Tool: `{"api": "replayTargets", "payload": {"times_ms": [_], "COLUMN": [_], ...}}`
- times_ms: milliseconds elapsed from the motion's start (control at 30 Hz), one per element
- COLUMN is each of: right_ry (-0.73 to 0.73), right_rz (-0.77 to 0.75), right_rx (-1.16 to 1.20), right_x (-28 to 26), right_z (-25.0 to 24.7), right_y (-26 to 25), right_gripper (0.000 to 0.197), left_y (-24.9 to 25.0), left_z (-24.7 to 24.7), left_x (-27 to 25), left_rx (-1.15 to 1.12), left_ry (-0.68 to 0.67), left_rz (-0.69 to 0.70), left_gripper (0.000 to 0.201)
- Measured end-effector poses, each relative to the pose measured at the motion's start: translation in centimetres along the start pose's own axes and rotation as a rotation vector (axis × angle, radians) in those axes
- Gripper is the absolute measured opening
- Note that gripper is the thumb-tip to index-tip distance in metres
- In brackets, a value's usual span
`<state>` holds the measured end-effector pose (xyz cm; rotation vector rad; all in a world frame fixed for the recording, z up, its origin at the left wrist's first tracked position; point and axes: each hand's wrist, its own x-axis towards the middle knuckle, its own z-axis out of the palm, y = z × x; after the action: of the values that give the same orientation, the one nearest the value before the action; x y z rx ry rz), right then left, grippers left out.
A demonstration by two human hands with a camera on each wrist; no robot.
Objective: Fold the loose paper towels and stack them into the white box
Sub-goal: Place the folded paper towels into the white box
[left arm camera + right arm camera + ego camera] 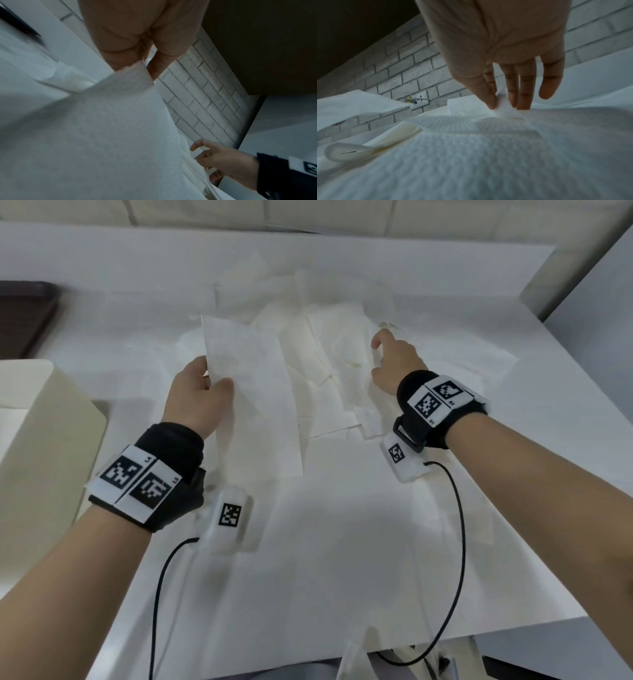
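Left hand (197, 393) pinches towel (253, 402) (lifted).

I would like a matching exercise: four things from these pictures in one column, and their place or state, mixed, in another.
Things:
1. left hand
2. right hand
3. white box
4. wall socket

States:
A. stands at the table's left edge
B. holds one lifted paper towel
C. has a cable plugged in
D. pinches a towel in the pile

Pairs: 1-B, 2-D, 3-A, 4-C

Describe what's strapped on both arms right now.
Bare forearms, no sleeves. Each wrist wears a black fabric band carrying white square tags with black pixel-pattern markers. A white plastic module with its own marker hangs beneath each wrist, trailing a thin black cable.
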<state>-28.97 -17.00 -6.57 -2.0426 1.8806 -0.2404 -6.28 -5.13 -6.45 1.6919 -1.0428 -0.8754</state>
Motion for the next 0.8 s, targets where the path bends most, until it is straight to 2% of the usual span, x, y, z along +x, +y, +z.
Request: {"api": "replayTargets", "payload": {"times_ms": [100, 200, 233, 300, 367, 467, 533, 600, 800], "right_ry": [0.004, -0.021, -0.035, -0.031, 0.020, 0.176, 0.275, 0.338, 0.478], "right_rz": [0.025, 0.130, 0.154, 0.153, 0.134, 0.040, -0.037, -0.097, -0.256], "right_rx": [0.060, -0.002, -0.038, -0.061, -0.004, 0.185, 0.307, 0.409, 0.668], "right_x": [0.1, 0.1, 0.1, 0.0, -0.3, -0.9, -1.4, -2.0, -3.4], "right_z": [0.0, 0.2, 0.3, 0.2, -0.2, -1.0, -1.9, -2.8, -4.9], "right_y": [-0.3, -0.5, -0.5, -0.5, -0.6, -0.5, -0.7, -0.8, -1.1], "right_gripper": [0.048, 0.068, 0.065, 0.039, 0.026, 0.012, 0.015, 0.009, 0.008], "left_y": [-0.2, -0.3, -0.3, -0.2, -0.1, -0.3, -0.5, -0.7, -0.1], "left_z": [0.5, 0.8, 0.8, 0.9, 1.1, 1.2, 1.3, 1.4, 1.8], "left_x": [-0.1, -0.2, -0.3, -0.6, -0.8, -0.7, -0.4, 0.0, 0.7], "left_rx": [-0.032, -0.080, -0.105, -0.123, -0.101, -0.084, -0.026, -0.001, 0.004], "left_ry": [-0.011, -0.001, -0.006, -0.024, -0.017, 0.013, 0.018, 0.017, 0.029], "left_rz": [-0.024, -0.019, -0.005, 0.051, 0.110, 0.134, 0.129, 0.103, 0.053], "left_gripper": [0.043, 0.062, 0.068, 0.073, 0.069, 0.058, 0.053, 0.051, 0.056]}}
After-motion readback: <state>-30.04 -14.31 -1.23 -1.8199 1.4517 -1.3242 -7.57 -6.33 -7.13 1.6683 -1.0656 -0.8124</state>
